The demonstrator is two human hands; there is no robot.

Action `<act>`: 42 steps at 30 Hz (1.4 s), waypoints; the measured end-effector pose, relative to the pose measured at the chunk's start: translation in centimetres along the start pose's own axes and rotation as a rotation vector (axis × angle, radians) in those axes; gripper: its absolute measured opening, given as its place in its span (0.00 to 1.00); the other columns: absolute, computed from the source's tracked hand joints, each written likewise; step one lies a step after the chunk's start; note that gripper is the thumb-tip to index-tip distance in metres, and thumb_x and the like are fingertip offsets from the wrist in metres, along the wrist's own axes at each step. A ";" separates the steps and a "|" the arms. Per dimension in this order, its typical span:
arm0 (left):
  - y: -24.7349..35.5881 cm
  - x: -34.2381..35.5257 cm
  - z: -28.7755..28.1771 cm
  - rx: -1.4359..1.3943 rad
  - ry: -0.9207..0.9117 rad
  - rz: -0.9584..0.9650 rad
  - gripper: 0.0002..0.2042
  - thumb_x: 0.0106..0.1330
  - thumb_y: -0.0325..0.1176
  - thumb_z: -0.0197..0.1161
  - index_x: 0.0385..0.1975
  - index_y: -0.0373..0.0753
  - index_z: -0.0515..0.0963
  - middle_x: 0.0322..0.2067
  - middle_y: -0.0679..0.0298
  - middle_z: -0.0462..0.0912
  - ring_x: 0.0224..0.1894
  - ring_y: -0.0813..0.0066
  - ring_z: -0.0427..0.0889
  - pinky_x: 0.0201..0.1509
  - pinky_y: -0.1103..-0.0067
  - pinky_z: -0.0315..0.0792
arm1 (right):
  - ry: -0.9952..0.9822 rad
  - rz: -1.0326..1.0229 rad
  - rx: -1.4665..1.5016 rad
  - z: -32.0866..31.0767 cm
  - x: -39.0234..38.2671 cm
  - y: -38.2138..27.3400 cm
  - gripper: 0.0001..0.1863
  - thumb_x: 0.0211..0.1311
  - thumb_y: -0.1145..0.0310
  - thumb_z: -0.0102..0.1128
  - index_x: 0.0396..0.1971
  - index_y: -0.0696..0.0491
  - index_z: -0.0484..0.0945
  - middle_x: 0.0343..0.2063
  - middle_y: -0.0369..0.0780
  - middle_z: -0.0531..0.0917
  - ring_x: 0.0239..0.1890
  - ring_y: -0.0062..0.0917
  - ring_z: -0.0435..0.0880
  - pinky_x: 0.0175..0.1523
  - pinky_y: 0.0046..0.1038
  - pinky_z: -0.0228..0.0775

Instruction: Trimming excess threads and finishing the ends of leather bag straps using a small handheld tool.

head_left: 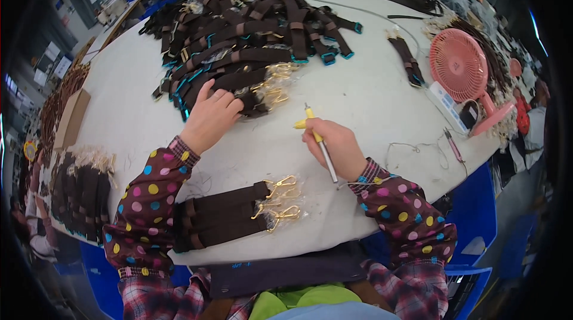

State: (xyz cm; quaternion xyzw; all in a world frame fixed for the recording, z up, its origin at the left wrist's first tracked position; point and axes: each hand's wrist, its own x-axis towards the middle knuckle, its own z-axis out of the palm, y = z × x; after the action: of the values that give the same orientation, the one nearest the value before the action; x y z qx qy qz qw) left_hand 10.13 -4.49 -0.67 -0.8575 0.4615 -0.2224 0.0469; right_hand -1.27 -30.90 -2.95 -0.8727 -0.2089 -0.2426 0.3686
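Note:
My left hand [213, 114] reaches onto the near edge of a large heap of dark brown straps [250, 28]. Its fingers are apart, resting on the straps, and what lies under the palm is hidden. Gold-coloured hooks in clear wrap [276, 84] lie just right of those fingers. My right hand [339, 148] is closed around a slim pen-shaped tool [320, 141] with a yellow part and a narrow metal tip pointing away from me. A thin grey cord trails from its tail by my right wrist. Close to me lies a bundle of brown straps [224, 217], its wrapped gold hooks at the right end.
Another strap bundle [83, 195] lies at the left edge beside a cardboard box [71, 118]. On the right stand a pink fan [458, 66], a white power strip [447, 107] and a pink tool [453, 146]. A short strap pair [406, 60] lies near the fan. Blue bins [477, 212] stand below the table edge.

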 end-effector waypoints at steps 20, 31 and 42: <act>3.6 -0.7 -9.0 -0.245 0.231 0.046 0.07 0.56 0.26 0.67 0.26 0.38 0.73 0.21 0.62 0.69 0.23 0.62 0.72 0.24 0.72 0.64 | 0.055 -0.005 0.414 2.0 3.1 -1.8 0.10 0.60 0.64 0.59 0.37 0.53 0.73 0.31 0.40 0.81 0.36 0.39 0.80 0.45 0.37 0.69; 3.8 -4.0 -7.7 -0.555 -0.230 -0.231 0.06 0.61 0.30 0.62 0.31 0.35 0.74 0.26 0.54 0.79 0.30 0.54 0.79 0.30 0.68 0.71 | -0.193 0.132 0.278 3.3 1.5 -2.4 0.13 0.60 0.62 0.60 0.41 0.49 0.72 0.21 0.41 0.80 0.28 0.38 0.81 0.35 0.36 0.70; 4.0 -6.4 -5.2 -0.775 -0.363 -0.327 0.17 0.63 0.27 0.58 0.52 0.38 0.70 0.45 0.49 0.78 0.47 0.48 0.77 0.47 0.67 0.72 | -0.201 -0.009 -0.039 4.2 0.6 0.4 0.11 0.58 0.64 0.60 0.39 0.49 0.72 0.27 0.41 0.80 0.35 0.38 0.79 0.41 0.38 0.68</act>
State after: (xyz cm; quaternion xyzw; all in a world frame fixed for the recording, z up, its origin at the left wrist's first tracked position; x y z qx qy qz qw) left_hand 1.80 -0.95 0.71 -0.8985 0.3534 0.1161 -0.2329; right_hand 0.54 -27.94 -5.39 -0.8986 -0.2442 -0.1595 0.3278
